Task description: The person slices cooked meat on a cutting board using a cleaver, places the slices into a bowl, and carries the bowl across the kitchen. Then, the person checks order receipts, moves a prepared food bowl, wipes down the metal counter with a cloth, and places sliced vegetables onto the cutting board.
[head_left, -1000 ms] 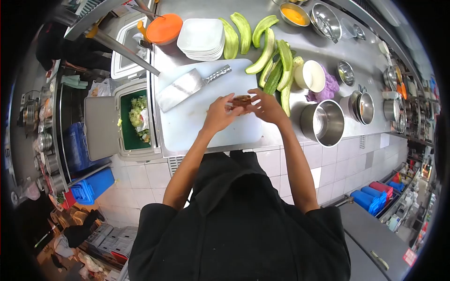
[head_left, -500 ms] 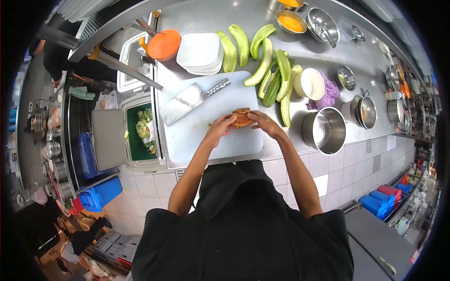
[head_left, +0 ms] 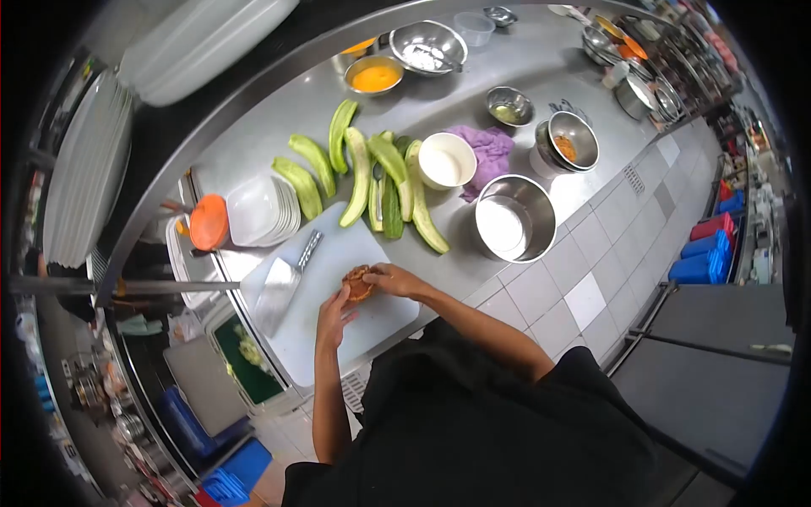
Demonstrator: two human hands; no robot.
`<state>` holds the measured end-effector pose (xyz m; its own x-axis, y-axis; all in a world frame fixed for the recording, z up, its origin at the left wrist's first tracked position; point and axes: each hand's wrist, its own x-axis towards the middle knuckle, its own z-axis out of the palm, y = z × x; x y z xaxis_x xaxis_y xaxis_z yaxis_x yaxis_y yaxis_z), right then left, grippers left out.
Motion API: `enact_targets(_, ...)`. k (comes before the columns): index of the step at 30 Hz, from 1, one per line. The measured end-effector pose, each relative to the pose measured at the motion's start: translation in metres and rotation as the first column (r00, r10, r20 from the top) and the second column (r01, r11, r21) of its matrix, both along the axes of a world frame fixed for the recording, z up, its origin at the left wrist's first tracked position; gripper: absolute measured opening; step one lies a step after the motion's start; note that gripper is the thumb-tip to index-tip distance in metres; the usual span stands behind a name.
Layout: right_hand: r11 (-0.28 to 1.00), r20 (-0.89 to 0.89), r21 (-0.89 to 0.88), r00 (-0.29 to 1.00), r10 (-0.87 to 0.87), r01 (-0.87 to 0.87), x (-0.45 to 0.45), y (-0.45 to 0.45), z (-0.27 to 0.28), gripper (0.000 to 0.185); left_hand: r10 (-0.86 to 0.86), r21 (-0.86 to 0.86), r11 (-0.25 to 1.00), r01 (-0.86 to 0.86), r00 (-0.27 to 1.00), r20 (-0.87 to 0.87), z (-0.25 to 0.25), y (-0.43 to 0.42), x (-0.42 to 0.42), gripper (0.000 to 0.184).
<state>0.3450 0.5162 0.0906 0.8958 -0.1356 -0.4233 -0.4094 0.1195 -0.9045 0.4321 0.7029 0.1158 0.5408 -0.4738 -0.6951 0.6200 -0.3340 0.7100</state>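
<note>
Over the white cutting board (head_left: 376, 325), both my hands hold a reddish-brown piece of food (head_left: 358, 286), which looks like cooked meat; its exact kind I cannot tell. My left hand (head_left: 331, 318) grips it from the near left side, fingers partly beneath. On the right, my right hand (head_left: 395, 281) has its fingertips closed on the upper edge. A cleaver (head_left: 278, 296) lies flat on the board, left of my hands, its handle pointing away. Beyond the board lie several peeled, split lengths of a long green vegetable (head_left: 358, 177), like cucumber or marrow.
Right of the board stand a deep steel pot (head_left: 541, 211), a cream tub (head_left: 448, 160) and a purple cloth (head_left: 488, 154). White dishes (head_left: 253, 211) and an orange lid (head_left: 209, 222) sit at the left. A scrap bin (head_left: 245, 355) adjoins the counter; a shelf rail (head_left: 253, 72) crosses above.
My view has turned to the right, so the counter appears rotated and shifted left. Both hands still hold the brown piece, my right fingers now closer around its edge.
</note>
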Motion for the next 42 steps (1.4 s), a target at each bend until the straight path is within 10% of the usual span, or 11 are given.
enact_targets(9, 0.916, 0.204, 0.167, 0.896, -0.394, 0.365, -0.006, -0.028, 0.035, 0.046, -0.22, 0.115, 0.974, 0.194, 0.929, 0.296, 0.074, -0.093, 0.026, 0.06)
enact_targets(12, 0.688, 0.127, 0.5, 0.742, -0.659, 0.526, 0.01, -0.073, 0.05, 0.044, -0.49, 0.316, 0.86, 0.401, 0.475, 0.73, 0.093, -0.192, 0.068, 0.057)
enact_targets(14, 0.402, 0.055, 0.69, 0.51, -0.858, 0.602, 0.022, -0.106, 0.074, 0.041, -0.677, 0.578, 0.684, 0.446, 0.092, 0.73, 0.144, -0.275, 0.061, 0.071)
enact_targets(16, 0.061, -0.133, 0.811, 0.285, -0.949, 0.581, 0.036, -0.14, 0.08, 0.041, -0.798, 0.753, 0.512, 0.413, -0.096, 0.595, 0.15, -0.353, 0.056, 0.066)
enact_targets(20, -0.212, -0.325, 0.901, 0.268, -0.907, 0.377, 0.051, -0.19, 0.041, 0.045, -0.871, 0.96, 0.241, 0.142, -0.404, 0.279, 0.129, -0.437, 0.015, 0.056)
enact_targets(23, -0.535, -0.511, 0.845, 0.321, -0.797, 0.019, 0.049, -0.204, 0.029, 0.042, -0.865, 0.998, 0.063, 0.031, -0.497, 0.07, 0.095, -0.459, -0.008, 0.047)
enact_targets(27, -0.68, -0.673, 0.732, 0.189, -0.715, 0.036, 0.05, -0.217, 0.02, 0.043, -0.884, 1.0, 0.018, 0.022, -0.467, 0.026, 0.059, -0.463, -0.02, 0.045)
enact_targets(30, -0.461, -0.45, 0.887, 0.19, -0.873, -0.017, 0.101, -0.232, -0.106, 0.052, -0.848, 0.999, 0.047, -0.018, -0.53, 0.031, 0.054, -0.461, -0.021, 0.046)
enact_targets(35, -0.738, -0.73, 0.668, 0.274, -0.627, 0.09, 0.06, -0.226, 0.004, 0.05, -0.848, 0.981, 0.086, 0.173, -0.504, 0.163, 0.072, -0.456, -0.003, 0.046)
enact_targets(42, -0.633, -0.669, 0.743, 0.269, -0.693, 0.217, 0.056, -0.221, -0.007, 0.046, -0.812, 0.843, 0.17, 0.51, -0.412, 0.413, 0.074, -0.443, 0.05, 0.033)
